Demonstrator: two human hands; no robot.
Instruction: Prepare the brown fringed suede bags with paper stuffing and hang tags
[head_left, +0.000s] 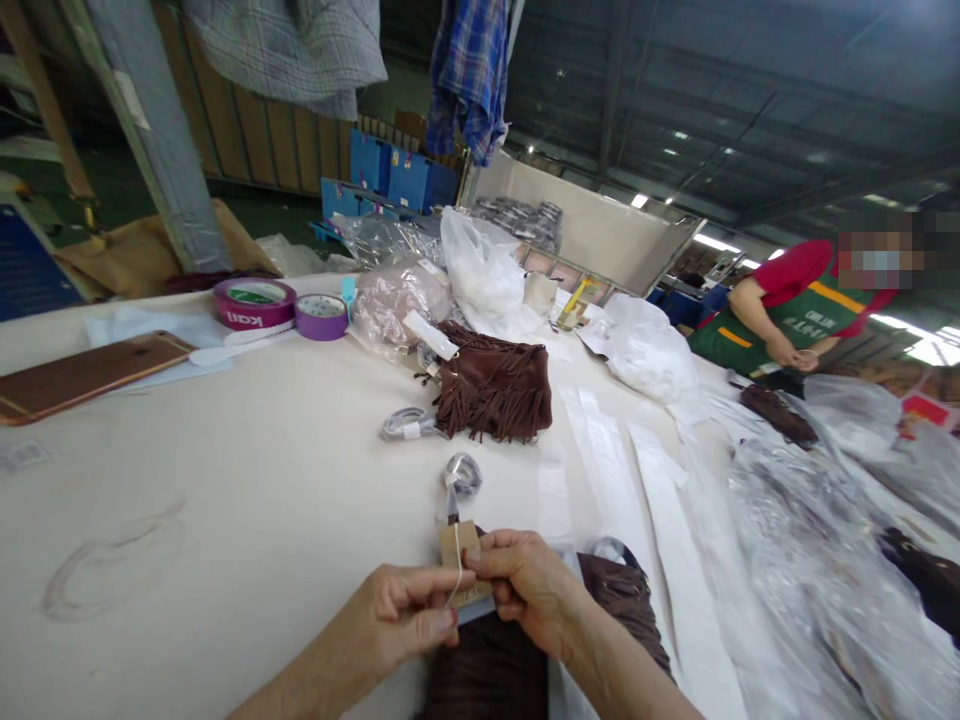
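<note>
A tan cardboard hang tag [451, 545] with a white string [459, 562] is held over a dark brown bag [487, 672] at the table's near edge. My right hand [534, 585] pinches the tag between thumb and fingers. From the other side, my left hand [397, 610] is closed, its thumb and forefinger on the string by the tag's lower left. A wrapped, coiled strap [463, 474] lies just beyond the tag. Another brown fringed bag [626, 600] rests to the right, partly behind my right forearm. Farther off sits a brown fringed bag [495, 385] with a white label.
At the left are a brown phone [97, 375], magenta tape [255, 302] and purple tape [321, 317]. White paper strips [660, 520] and clear plastic bags [817, 570] cover the right side. A co-worker [802, 300] in a green apron stands across at the right.
</note>
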